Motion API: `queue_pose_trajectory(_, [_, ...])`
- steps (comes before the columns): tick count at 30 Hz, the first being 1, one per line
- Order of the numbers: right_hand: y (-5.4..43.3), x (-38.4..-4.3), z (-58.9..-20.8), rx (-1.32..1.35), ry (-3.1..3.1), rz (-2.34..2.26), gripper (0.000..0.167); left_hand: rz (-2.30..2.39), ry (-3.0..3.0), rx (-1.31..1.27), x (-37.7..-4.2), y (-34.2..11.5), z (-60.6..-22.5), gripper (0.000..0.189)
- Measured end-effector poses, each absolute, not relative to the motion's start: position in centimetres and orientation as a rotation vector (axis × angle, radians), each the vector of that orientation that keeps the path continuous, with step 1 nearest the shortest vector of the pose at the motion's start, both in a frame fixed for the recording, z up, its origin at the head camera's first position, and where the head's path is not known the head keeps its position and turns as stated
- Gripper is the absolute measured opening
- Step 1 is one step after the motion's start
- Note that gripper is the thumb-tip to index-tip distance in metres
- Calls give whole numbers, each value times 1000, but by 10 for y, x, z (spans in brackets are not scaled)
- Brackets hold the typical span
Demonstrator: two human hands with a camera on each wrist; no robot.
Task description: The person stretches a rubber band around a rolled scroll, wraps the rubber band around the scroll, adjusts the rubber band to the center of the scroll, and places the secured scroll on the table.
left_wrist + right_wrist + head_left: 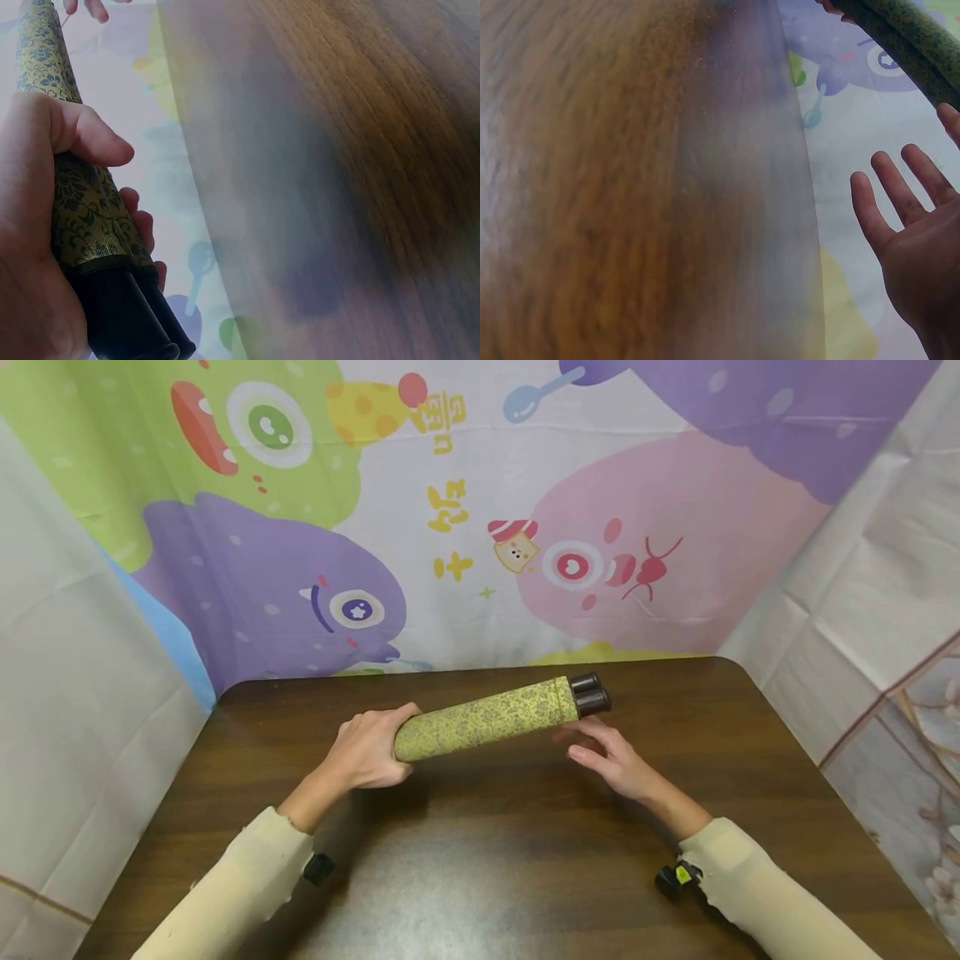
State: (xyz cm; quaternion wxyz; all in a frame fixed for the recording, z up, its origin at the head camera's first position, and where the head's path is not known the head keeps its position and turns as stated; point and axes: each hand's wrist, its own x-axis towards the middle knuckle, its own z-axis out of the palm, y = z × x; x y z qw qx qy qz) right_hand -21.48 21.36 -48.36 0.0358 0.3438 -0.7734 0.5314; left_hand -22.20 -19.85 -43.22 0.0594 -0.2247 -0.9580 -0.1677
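Observation:
A rolled scroll (487, 718), covered in yellow-green patterned brocade, is held above the table and slants up toward the right. Two dark roller knobs (592, 700) stick out of its right end. My left hand (371, 747) grips the left end, thumb on one side and fingers round the other. Black knobs (127, 315) at that end also show in the left wrist view. Just below the right end is my right hand (611, 760), its fingers (889, 187) spread and holding nothing. One fingertip comes close to the scroll; whether it touches, I cannot tell.
The dark brown wooden table (480, 868) spreads beneath both hands. Behind it hangs a cloth (465, 618) printed with cartoon monsters, and pale sheets (67, 652) flank both sides. Dark devices (318, 868) are strapped at both wrists.

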Motion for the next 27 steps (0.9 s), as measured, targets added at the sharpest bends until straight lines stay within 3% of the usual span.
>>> queue_pose_trajectory(27, [207,-217,-483,1203,-2250,1710,42,-657,-2833,-521,-227,-213,-426,73])
